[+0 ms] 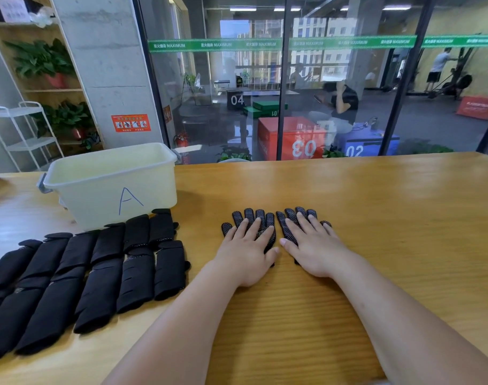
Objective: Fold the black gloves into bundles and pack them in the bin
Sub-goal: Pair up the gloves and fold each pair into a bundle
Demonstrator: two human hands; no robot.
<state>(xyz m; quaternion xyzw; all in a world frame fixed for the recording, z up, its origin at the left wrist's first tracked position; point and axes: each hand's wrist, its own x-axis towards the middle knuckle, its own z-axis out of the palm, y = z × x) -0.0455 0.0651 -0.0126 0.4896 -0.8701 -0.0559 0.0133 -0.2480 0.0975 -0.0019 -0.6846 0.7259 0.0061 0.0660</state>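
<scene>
While gripping nothing, presses left hand (pixel 247 251) flat, palm down, fingers straight & slightly spread, onto left glove (pixel 251 216). Does same w/ right hand (pixel 312 248) on right glove (pixel 291 215): fingers straight, nothing pinched or curled round. Holds thumbs close together in the middle, tips nearly meeting. Covers most of each glove; leaves only black dotted fingertips & outer thumb tips showing past own fingers. Both gloves flat, dotted side up, just beside each other, fingers pointing away, approx. mid tabletop (pixel 376 218). To the left on same tabletop, near the pair but not touching: two overlapping rows of black gloves (pixel 78 273), laid lengthwise, slanting toward far right. Right behind far row, pale plastic bin (pixel 112 187) w/ blue "A" (pixel 128 200) on front wall & grey handles; nearest glove tips just beside that wall. Can't see bin's floor from this angle. Beyond tabletop, glass wall (pixel 348 107) w/ green strip (pixel 215 45) across; through it, gym floor w/ numbered boxes, red "03" (pixel 292 140) & blue "02" (pixel 367 145). Far left, wooden shelf (pixel 56 90) w/ potted plants (pixel 42 62) & white rack (pixel 23 129).
</scene>
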